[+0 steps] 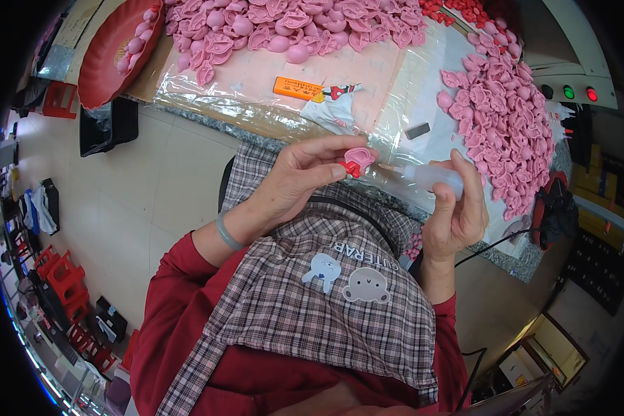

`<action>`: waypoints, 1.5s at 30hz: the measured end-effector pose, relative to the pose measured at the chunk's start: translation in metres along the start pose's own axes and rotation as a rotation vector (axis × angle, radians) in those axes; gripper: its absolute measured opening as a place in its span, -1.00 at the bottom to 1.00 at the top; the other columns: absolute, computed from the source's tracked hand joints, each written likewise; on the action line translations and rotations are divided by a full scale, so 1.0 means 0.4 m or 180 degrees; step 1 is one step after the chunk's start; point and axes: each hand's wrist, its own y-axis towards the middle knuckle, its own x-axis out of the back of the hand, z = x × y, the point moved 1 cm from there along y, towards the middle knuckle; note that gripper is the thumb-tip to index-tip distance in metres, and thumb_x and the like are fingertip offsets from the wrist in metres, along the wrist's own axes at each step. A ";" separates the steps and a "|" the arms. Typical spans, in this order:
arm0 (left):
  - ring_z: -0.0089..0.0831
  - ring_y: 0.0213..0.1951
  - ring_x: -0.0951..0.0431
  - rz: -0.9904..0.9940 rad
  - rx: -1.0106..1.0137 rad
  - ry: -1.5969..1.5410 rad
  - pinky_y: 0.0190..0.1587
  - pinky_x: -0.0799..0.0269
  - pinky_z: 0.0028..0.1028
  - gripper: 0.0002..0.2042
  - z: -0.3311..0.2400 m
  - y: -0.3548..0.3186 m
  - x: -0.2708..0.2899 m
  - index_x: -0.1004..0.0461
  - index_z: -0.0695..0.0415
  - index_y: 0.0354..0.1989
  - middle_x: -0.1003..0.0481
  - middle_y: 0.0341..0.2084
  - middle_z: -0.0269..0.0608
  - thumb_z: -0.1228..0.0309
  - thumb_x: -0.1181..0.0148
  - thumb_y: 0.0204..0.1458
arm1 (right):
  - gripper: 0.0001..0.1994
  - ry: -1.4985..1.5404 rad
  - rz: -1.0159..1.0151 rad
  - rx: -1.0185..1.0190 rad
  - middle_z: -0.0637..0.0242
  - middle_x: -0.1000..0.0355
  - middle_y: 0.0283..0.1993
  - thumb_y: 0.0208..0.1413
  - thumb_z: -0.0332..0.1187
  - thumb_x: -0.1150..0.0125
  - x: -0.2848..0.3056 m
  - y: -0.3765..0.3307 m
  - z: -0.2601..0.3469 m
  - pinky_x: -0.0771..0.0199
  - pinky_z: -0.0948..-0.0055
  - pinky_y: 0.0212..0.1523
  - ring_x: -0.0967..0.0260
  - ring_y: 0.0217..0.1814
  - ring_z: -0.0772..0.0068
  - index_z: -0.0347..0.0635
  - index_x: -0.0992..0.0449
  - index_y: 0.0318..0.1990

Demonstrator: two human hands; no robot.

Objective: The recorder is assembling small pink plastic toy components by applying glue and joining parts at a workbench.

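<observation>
My left hand [292, 175] pinches a small pink cup-shaped piece [360, 158] between thumb and fingers, in front of my apron. A little red part [353, 169] sits at its lower edge, by my thumb tip. In my right hand [456, 220] is a translucent squeeze bottle [437, 179], lying on its side with the thin nozzle pointed left. The nozzle tip is close to the pink piece; whether they touch I cannot tell. On the table beyond lie a white crumpled packet [331, 112] and an orange box-shaped packet [297, 88].
A large heap of pink pieces [284, 21] covers the table's far side, another pile [503, 125] its right. Red parts [457, 10] lie between them. A dark grey block [417, 131] rests nearby. At left are a red scalloped tray [100, 76] and a black bin [109, 128].
</observation>
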 end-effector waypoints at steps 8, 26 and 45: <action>-0.31 0.13 -0.43 -0.0005 0.0004 -0.0055 0.21 -0.30 -0.36 -0.59 0.002 0.000 0.002 -0.34 0.27 0.17 -0.44 0.08 0.03 0.47 -0.11 0.12 | -0.68 -0.0252 0.0119 0.0089 0.04 -0.50 -0.26 0.20 -0.40 -0.12 0.002 0.003 0.010 -0.44 0.46 -0.30 -0.46 -0.30 0.34 -0.45 -0.45 0.04; -0.44 0.04 -0.45 -0.0062 0.0199 -0.0594 0.08 -0.39 -0.46 -0.58 -0.003 0.000 0.002 -0.31 0.29 0.20 -0.44 0.06 -0.11 0.54 -0.10 0.14 | -0.65 0.0161 0.0048 -0.0144 0.08 -0.50 -0.34 0.16 -0.34 -0.21 -0.006 -0.011 -0.002 -0.44 0.50 -0.36 -0.49 -0.35 0.33 -0.43 -0.46 0.01; -0.43 0.11 -0.41 -0.0042 0.0196 -0.0446 0.21 -0.26 -0.44 -0.59 0.000 0.002 -0.005 -0.32 0.29 0.19 -0.45 0.06 -0.13 0.55 -0.10 0.14 | -0.64 0.0509 -0.0008 -0.0277 0.07 -0.51 -0.33 0.19 -0.32 -0.18 -0.016 -0.017 -0.006 -0.43 0.51 -0.33 -0.48 -0.35 0.35 -0.43 -0.44 0.03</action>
